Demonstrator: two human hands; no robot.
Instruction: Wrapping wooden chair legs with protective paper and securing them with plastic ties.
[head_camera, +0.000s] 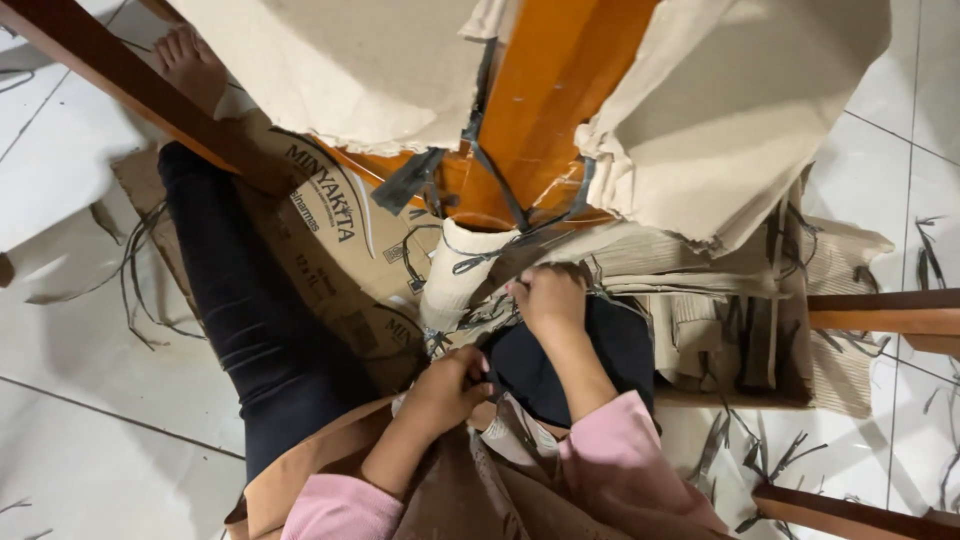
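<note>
Both hands (548, 298) (448, 385) tearing cardboard wrapping (470, 265) off orange wooden leg (545, 100).

Pink long sleeves (620, 450) cuffed loosely at both wrists, left hand (445, 390) and right hand (548, 300) bare, without rings or watch. Tan-brown overgarment (300, 470) draped over the lap, near. Dark navy trousers (250, 320) with creases at the knee. Bare foot (190, 62) far left.

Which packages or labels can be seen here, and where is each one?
Printed carton: flattened brown cardboard on the floor, left of centre, dark lettering and a white curved stripe.
Plain wrap: torn beige cardboard around the orange wooden leg, top.
White label: small paper near the wrists, bottom centre.
</note>
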